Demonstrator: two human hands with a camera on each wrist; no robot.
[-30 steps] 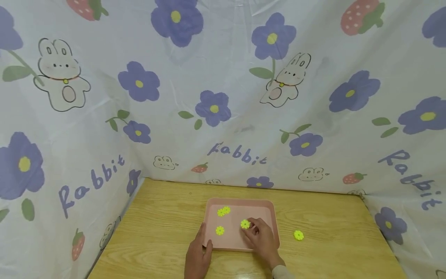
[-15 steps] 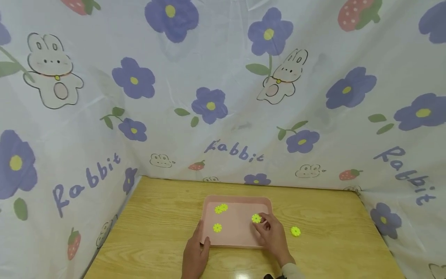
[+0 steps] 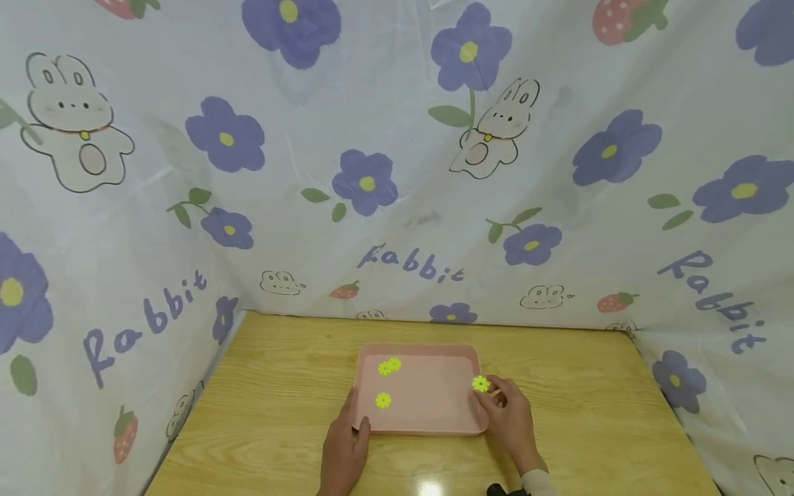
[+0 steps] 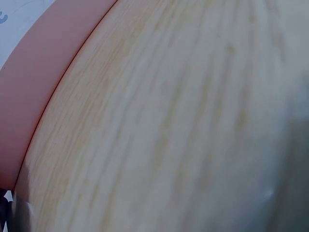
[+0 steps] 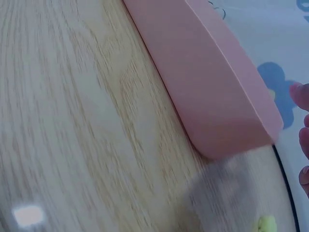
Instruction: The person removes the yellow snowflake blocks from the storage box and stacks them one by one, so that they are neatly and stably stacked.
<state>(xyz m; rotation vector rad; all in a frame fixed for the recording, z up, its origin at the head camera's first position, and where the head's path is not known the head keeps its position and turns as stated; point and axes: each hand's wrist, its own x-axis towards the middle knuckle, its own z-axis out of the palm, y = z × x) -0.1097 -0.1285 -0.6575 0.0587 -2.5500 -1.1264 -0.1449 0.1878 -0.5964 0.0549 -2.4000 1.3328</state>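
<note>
The only readable text was the word "Rabbit", printed in purple letters on the patterned cloth [image 3: 397,138] that hung behind and beside the tabletop [image 3: 279,386]. It stood once on the back panel near the middle, once on the left panel, and once on the right panel. Nothing else carried writing that could be read.

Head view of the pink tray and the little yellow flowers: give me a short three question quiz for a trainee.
1. True or false: the left hand touches the far right corner of the pink tray.
2. How many yellow flower pieces lie free inside the tray? A two, B three, C five.
3. Fill in: the right hand pinches a flower piece at the tray's ____ edge.
Key: 1 false; 2 B; 3 right.
</note>
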